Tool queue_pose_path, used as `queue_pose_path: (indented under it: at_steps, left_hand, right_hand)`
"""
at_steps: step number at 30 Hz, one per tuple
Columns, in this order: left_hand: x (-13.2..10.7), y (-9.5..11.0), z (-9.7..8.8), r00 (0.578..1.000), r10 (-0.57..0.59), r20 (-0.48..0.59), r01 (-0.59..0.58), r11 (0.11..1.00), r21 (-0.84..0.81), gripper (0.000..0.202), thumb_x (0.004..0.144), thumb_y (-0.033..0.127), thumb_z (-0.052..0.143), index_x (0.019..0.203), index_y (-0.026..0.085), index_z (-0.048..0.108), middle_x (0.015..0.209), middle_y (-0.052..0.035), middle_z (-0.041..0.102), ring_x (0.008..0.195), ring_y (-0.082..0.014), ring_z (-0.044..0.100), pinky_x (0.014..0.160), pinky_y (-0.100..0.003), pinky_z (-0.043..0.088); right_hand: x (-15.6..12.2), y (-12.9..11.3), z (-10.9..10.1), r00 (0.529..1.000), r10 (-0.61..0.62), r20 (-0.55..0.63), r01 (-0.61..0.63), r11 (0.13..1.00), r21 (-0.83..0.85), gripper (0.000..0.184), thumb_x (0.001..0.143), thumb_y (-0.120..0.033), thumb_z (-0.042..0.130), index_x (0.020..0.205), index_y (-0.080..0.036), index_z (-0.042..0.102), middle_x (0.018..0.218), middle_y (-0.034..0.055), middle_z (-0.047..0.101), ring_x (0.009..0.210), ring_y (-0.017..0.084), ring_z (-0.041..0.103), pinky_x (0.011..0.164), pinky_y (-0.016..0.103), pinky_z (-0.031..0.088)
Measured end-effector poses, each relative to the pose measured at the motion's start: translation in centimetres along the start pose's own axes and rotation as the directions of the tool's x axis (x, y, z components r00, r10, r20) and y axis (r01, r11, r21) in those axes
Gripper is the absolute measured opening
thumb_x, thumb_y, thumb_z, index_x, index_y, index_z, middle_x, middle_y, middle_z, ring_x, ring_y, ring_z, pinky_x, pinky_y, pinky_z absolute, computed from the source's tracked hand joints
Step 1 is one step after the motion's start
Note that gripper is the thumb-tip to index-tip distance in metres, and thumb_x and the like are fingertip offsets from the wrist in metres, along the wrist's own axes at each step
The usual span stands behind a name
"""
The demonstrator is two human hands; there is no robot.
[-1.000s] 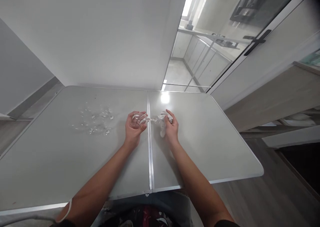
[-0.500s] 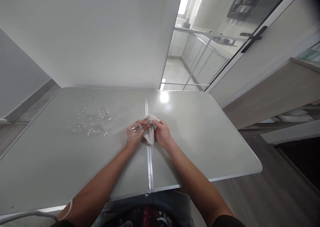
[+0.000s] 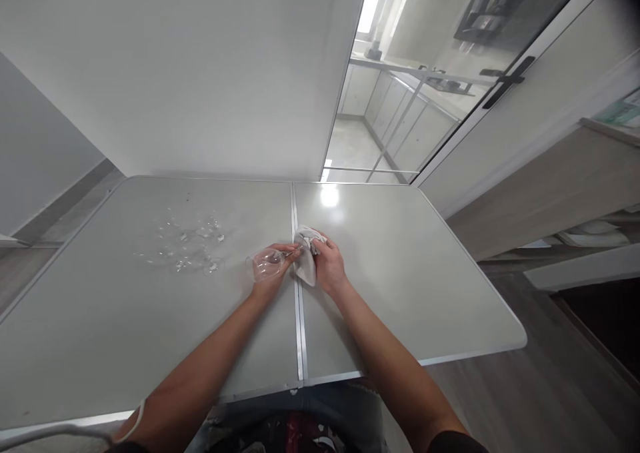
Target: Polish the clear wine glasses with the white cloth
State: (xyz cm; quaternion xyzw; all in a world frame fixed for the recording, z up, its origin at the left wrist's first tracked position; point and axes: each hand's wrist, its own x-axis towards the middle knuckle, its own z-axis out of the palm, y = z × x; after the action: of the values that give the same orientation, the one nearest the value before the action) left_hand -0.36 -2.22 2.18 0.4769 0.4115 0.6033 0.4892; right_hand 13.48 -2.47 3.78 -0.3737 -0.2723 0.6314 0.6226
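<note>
A clear wine glass (image 3: 267, 264) lies sideways in my left hand (image 3: 273, 281), its bowl toward the left and its stem running right between my closed fingers. My right hand (image 3: 330, 263) is closed around a white cloth (image 3: 306, 266), which is bunched against the foot end of the glass and hides most of the foot. A loose corner of the cloth hangs down between the two hands. Both hands are above the seam in the middle of the table.
Several clear glasses (image 3: 200, 243) stand grouped on the left half of the pale table (image 3: 390, 273). A metal seam (image 3: 299, 333) divides the tabletop. A white wall and a glass door (image 3: 380, 120) are behind it. Shelves (image 3: 550, 186) stand at the right, and a cable crosses the lower left.
My right hand and the cloth have shifted slightly to the right, and the gap to my left hand is wider. The glass has moved slightly left in my left hand.
</note>
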Motion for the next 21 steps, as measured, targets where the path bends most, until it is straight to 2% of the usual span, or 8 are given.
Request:
queue_pose_path:
  at_steps: [4,8,11,13,16,21]
  left_hand:
    - [0.12,-0.26,-0.08,0.999,0.017,-0.033,-0.017,1.000,-0.007,0.022,0.072,0.034,0.088,0.083,0.020,0.075,0.096,-0.0080,0.078,0.096,-0.0250,0.075,0.096,-0.045,0.058]
    - [0.14,-0.26,-0.13,1.000,0.003,-0.013,-0.003,1.000,-0.008,0.023,0.072,0.034,0.088,0.083,0.019,0.075,0.097,-0.0086,0.079,0.096,-0.0254,0.075,0.096,-0.045,0.058]
    - [0.21,-0.15,-0.15,1.000,0.010,-0.015,-0.010,1.000,-0.010,0.022,0.073,0.033,0.087,0.083,0.019,0.075,0.097,-0.0085,0.079,0.096,-0.0253,0.075,0.096,-0.045,0.058]
    - [0.30,-0.15,-0.22,0.999,0.015,-0.048,-0.016,1.000,-0.016,0.022,0.073,0.033,0.087,0.084,0.019,0.075,0.097,-0.0077,0.078,0.097,-0.0252,0.074,0.097,-0.045,0.058]
    - [0.38,-0.25,-0.33,0.999,0.007,-0.045,-0.008,1.000,-0.015,0.021,0.072,0.033,0.087,0.083,0.020,0.075,0.097,-0.0075,0.078,0.097,-0.0254,0.074,0.096,-0.045,0.058]
    - [0.34,-0.37,-0.37,0.998,0.012,-0.058,-0.014,1.000,-0.026,0.020,0.072,0.032,0.087,0.083,0.021,0.075,0.098,-0.0072,0.079,0.097,-0.0255,0.074,0.094,-0.044,0.058]
  right_hand:
    - [-0.12,-0.33,0.04,0.999,0.025,0.044,-0.021,0.996,-0.085,0.026,0.075,-0.025,0.070,0.099,-0.019,0.075,0.096,0.0039,0.073,0.089,0.019,0.064,0.080,0.029,0.051]
    - [-0.15,-0.54,0.08,0.999,-0.025,0.019,0.027,0.998,-0.065,0.033,0.075,-0.026,0.069,0.108,-0.022,0.075,0.097,0.0022,0.073,0.090,0.019,0.063,0.079,0.028,0.049]
    - [-0.13,-0.60,-0.04,0.999,0.027,0.040,-0.023,0.994,-0.107,0.031,0.071,-0.022,0.068,0.100,-0.019,0.076,0.092,0.0026,0.073,0.084,0.018,0.062,0.073,0.027,0.048]
    - [-0.12,-0.69,-0.16,1.000,0.011,0.015,-0.009,0.994,-0.109,0.030,0.069,-0.021,0.066,0.097,-0.019,0.076,0.088,0.0021,0.071,0.080,0.017,0.060,0.070,0.026,0.046]
    - [-0.13,-0.78,-0.21,1.000,-0.018,-0.005,0.017,0.995,-0.101,0.035,0.069,-0.021,0.065,0.103,-0.021,0.074,0.089,0.0013,0.071,0.081,0.017,0.060,0.071,0.026,0.046]
    - [-0.13,-0.63,-0.29,0.998,-0.029,0.047,0.036,0.988,-0.149,0.033,0.071,-0.023,0.062,0.102,-0.021,0.074,0.091,0.0014,0.070,0.084,0.017,0.059,0.074,0.027,0.047]
